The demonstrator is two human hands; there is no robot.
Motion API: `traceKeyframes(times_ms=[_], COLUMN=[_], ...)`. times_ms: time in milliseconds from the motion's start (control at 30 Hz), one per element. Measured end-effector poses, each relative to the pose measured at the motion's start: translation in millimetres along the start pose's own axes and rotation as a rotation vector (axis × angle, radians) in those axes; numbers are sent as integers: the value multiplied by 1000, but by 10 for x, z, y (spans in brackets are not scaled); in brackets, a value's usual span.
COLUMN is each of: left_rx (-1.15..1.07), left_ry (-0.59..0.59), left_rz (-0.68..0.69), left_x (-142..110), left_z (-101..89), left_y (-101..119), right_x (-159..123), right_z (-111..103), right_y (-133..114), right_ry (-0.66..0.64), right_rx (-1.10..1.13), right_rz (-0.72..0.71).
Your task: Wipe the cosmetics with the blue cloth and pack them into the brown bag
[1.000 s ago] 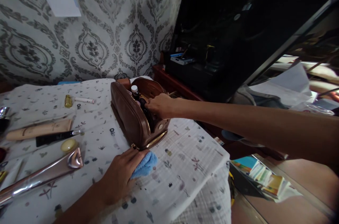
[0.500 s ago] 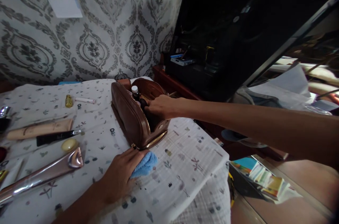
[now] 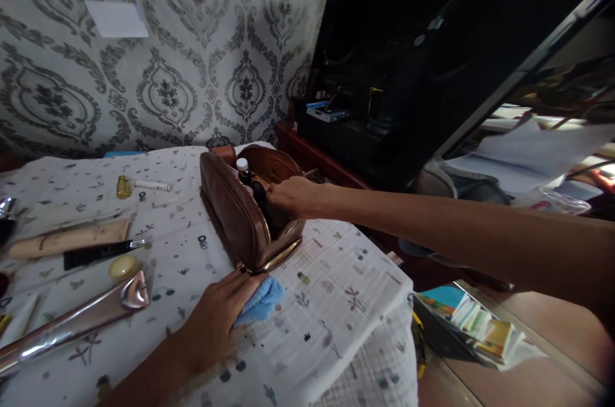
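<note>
A brown leather pouch (image 3: 237, 218) stands unzipped on a patterned white cloth (image 3: 331, 304). Inside it stands a small bottle with a white cap (image 3: 243, 168) beside dark items. My right hand (image 3: 291, 195) reaches into the pouch's opening, its fingers curled round something dark that I cannot make out. My left hand (image 3: 216, 320) rests on the cloth at the pouch's near end, its fingers pressed over a light blue cloth (image 3: 263, 299).
Cosmetics lie to the left: a beige tube (image 3: 70, 238), a black brush (image 3: 100, 252), a shiny rose tube (image 3: 77, 320), a small yellow bottle (image 3: 123, 186) and a white stick (image 3: 152, 184). A dark cabinet (image 3: 408, 74) stands behind. Books (image 3: 475, 323) lie low at right.
My right hand has shifted slightly left within the pouch's opening. The left hand stays put on the blue cloth.
</note>
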State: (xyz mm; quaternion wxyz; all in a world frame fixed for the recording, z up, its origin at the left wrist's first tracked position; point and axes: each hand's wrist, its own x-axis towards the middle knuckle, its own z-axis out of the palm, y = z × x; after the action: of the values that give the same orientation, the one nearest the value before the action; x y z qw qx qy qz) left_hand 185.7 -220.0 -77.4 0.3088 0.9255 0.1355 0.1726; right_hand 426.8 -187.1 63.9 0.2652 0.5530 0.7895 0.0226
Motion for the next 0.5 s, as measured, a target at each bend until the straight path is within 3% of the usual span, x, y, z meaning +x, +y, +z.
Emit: traceKeyframes(times_ms=[200, 500], left_rx=[-22, 15], left_ry=[-9, -24], left_rz=[11, 3], left_x=[18, 11], left_z=[-36, -32], left_y=[28, 23], right_x=[-11, -1], right_z=[70, 49], right_y=[60, 32], right_ry=[52, 55], right_rx=[-1, -25], right_rz=[-86, -66])
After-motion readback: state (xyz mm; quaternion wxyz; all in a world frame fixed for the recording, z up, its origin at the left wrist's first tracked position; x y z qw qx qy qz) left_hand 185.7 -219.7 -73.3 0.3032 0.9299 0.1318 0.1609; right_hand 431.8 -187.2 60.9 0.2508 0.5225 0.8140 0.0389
